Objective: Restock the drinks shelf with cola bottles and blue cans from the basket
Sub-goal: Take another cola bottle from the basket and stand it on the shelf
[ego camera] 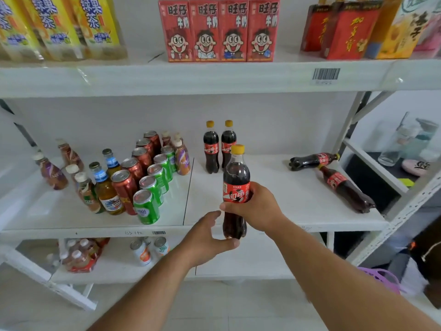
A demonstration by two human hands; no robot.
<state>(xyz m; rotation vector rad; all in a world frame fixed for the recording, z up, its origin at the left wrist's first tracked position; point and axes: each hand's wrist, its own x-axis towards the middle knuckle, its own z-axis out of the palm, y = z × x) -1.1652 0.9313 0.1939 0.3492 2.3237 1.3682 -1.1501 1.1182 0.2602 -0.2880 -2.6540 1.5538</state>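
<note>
My right hand [259, 207] grips a cola bottle [235, 185] with a yellow cap and red label, upright, in front of the middle shelf [274, 199]. My left hand [207, 237] reaches in under it, thumb touching the bottle's base, fingers loosely curved. Two more cola bottles [219, 148] stand upright side by side at the back of the shelf. Another two cola bottles [334, 173] lie on their sides at the shelf's right end. The purple basket [384, 278] peeks out at the lower right, behind my right forearm. No blue cans are visible.
Red and green cans [148, 173] and small bottles stand in rows on the shelf's left half. The upper shelf holds red milk cartons [218, 29] and yellow tea bottles [59, 27]. The lower shelf has a bottle pack [81, 255] and cans.
</note>
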